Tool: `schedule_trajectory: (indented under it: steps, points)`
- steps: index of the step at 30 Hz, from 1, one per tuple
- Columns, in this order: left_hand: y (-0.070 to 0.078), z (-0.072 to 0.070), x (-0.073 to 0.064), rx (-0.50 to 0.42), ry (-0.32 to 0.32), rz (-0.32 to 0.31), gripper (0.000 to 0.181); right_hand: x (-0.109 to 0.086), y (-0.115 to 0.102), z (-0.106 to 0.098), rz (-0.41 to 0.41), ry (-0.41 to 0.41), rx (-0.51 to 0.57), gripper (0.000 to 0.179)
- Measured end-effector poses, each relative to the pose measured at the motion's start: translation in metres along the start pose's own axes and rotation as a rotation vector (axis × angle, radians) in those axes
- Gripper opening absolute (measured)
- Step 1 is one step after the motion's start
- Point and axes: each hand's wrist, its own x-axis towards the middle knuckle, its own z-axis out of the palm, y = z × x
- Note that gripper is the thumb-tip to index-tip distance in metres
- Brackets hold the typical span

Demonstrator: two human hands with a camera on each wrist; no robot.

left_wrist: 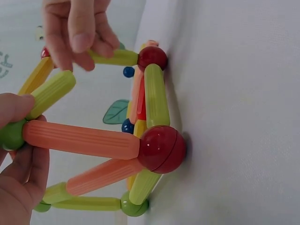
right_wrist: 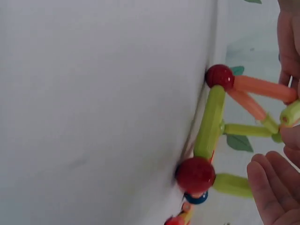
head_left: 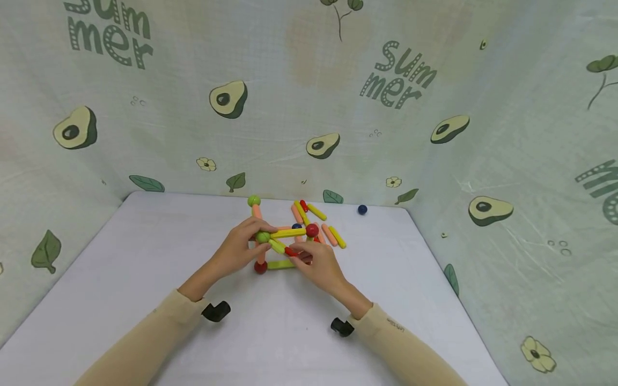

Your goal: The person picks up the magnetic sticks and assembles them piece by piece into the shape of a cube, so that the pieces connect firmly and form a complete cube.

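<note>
Yellow-green ribbed rod (head_left: 277, 246) slanting from the green ball (head_left: 263, 237), pinched in the left hand's (head_left: 240, 247) fingers, toward the right hand (head_left: 322, 264), nearer its free end; cannot tell if gripping.

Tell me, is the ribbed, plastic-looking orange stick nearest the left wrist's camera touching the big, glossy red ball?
Touching. The left wrist view shows it: the end of the orange stick meets the red ball, with no gap between them.

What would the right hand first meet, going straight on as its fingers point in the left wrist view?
Likely the yellow-green stick on the held green ball; its end appears ahead of the right hand, though depth is unclear.
</note>
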Motion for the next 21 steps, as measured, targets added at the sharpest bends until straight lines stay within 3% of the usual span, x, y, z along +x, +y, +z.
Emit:
schedule_trajectory:
  steps: [6,12,16,21]
  points:
    - [-0.002,0.001,0.001,-0.016,-0.007,0.000,0.040,-0.010,0.027,-0.037,0.062,0.009,-0.071,0.020]
    - [-0.003,-0.001,0.001,-0.022,-0.008,-0.004,0.040,0.001,0.061,-0.068,0.179,0.021,-0.191,0.021]
    - [-0.003,-0.001,0.001,-0.022,-0.005,0.001,0.040,0.013,0.086,-0.076,0.315,-0.022,-0.276,0.030]
    - [-0.004,0.000,0.000,-0.026,-0.002,0.009,0.040,0.022,0.115,-0.071,0.451,-0.104,-0.309,0.035]
